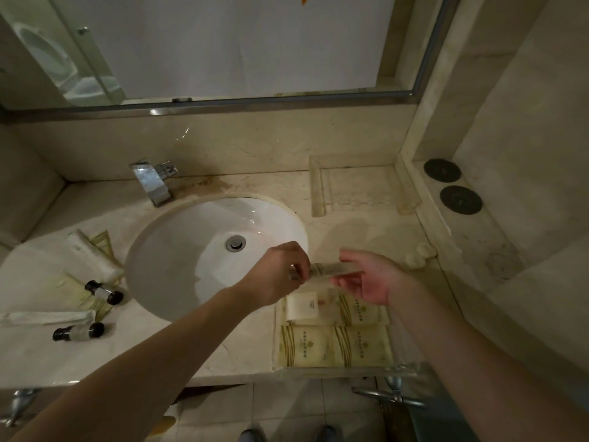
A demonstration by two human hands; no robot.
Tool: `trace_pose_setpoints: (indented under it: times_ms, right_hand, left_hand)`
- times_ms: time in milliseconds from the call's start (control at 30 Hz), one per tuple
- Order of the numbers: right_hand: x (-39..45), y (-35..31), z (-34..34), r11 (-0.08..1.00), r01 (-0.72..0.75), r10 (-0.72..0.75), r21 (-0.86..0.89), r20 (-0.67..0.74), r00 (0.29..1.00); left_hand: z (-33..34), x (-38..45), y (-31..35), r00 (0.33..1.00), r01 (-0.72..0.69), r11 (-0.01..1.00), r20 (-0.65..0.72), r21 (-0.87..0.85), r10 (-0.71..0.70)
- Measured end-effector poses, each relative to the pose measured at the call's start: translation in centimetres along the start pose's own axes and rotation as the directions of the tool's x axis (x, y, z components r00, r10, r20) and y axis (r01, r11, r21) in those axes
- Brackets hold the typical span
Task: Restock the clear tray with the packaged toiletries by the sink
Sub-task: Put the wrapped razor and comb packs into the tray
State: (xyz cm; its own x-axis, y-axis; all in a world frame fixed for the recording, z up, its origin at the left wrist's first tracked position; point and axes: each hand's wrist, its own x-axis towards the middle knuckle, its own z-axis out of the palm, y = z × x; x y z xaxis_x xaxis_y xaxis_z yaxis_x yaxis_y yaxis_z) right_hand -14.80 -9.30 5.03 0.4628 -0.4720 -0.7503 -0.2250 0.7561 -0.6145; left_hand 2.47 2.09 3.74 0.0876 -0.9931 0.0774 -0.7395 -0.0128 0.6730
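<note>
Marble counter (242, 352): beige stone around a white oval sink (178, 256), a chrome tap (153, 181) at its back edge, a mirror (223, 46) above.
Both hands: a long thin packet (331, 270) is held level between them, above the counter just right of the sink.
Left hand (277, 275): fingers curled, pinching the packet's left end.
Right hand (366, 277): palm up, thumb and fingers pinching the packet's right end.
Clear tray (347, 370): at the counter's front edge, right of the sink, below the hands; cream packets (334, 346) with gold stripes lie flat in it, a plain white packet (302, 305) on top at the back left.
Second clear tray (318, 186): against the back wall, right of the tap.
Left of sink: two small dark-capped bottles (103, 292) lying on their sides, a long wrapped packet (47, 317) between them, more packets nearer the wall.
Right ledge: two dark round discs (460, 199).
Two pale round items (419, 255): near the right hand; too blurred to tell what they are.
</note>
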Motion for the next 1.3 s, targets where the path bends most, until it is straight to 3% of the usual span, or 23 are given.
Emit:
trace_pose_setpoints:
  times_ms: [100, 200, 233, 300, 333, 400, 467, 633, 733, 900, 967, 1067, 1167, 1300]
  right_hand:
    - [0.3, 0.6, -0.6, 0.981, 0.162, -0.162, -0.106, 0.006, 0.987]
    - [0.1, 1.3, -1.4, 0.940, 0.305, -0.306, -0.151, 0.022, 0.952]
    - [0.0, 1.5, -1.7, 0.923, 0.346, -0.347, -0.166, 0.025, 0.938]
    - [-0.2, 2.0, -2.4, 0.887, 0.416, -0.416, -0.202, 0.044, 0.908]
    - [-0.3, 2.3, -2.7, 0.871, 0.440, -0.440, -0.219, 0.051, 0.897]
    - [-0.3, 2.6, -3.2, 0.857, 0.459, -0.462, -0.234, 0.047, 0.886]
    - [-0.2, 2.9, -3.7, 0.861, 0.452, -0.458, -0.232, 0.031, 0.889]
    - [0.1, 3.6, -4.6, 0.861, 0.413, -0.455, -0.296, -0.085, 0.887]
    - [0.3, 3.9, -5.1, 0.864, 0.399, -0.451, -0.307, -0.118, 0.885]
    - [0.5, 5.0, -6.0, 0.854, 0.334, -0.397, -0.400, -0.085, 0.914]
    - [0.6, 5.5, -6.1, 0.842, 0.301, -0.368, -0.448, -0.067, 0.927]
    - [0.7, 6.3, -5.8, 0.769, 0.236, -0.313, -0.594, -0.027, 0.949]
    - [1.2, 7.1, -5.3, 0.624, 0.171, -0.238, -0.763, 0.024, 0.971]
    - [1.8, 7.7, -4.7, 0.466, 0.132, -0.147, -0.875, 0.070, 0.987]
  left_hand:
    - [0.8, 0.2, 0.1, 1.000, -0.017, 0.999, -0.001, 0.050, 0.017]
    - [0.7, 0.2, 0.6, 0.980, 0.171, 0.976, 0.122, -0.133, -0.156]
    - [0.6, 0.1, 0.7, 0.957, 0.278, 0.914, 0.161, -0.294, -0.239]
    - [0.7, 0.1, 0.7, 0.899, 0.430, 0.668, 0.223, -0.608, -0.376]
    - [0.6, 0.1, 0.4, 0.872, 0.456, 0.559, 0.225, -0.693, -0.434]
    - [0.6, 0.1, -0.3, 0.844, 0.457, 0.438, 0.222, -0.775, -0.488]
    - [0.6, 0.2, -0.9, 0.851, 0.442, 0.414, 0.225, -0.796, -0.475]
    - [0.9, 0.2, -1.4, 0.881, 0.428, 0.463, 0.242, -0.777, -0.407]
    - [1.2, 0.4, -1.1, 0.874, 0.453, 0.498, 0.256, -0.740, -0.414]
    - [1.9, 0.0, -0.8, 0.805, 0.577, 0.521, 0.329, -0.629, -0.494]
    - [2.2, -0.2, -1.0, 0.805, 0.593, 0.661, 0.323, -0.461, -0.497]
    - [2.7, -0.4, -1.3, 0.811, 0.530, 0.845, 0.337, -0.078, -0.478]
    - [3.1, -0.7, -1.6, 0.780, 0.394, 0.895, 0.439, 0.209, -0.446]
    - [3.6, -1.2, -1.8, 0.756, 0.303, 0.895, 0.490, 0.327, -0.434]
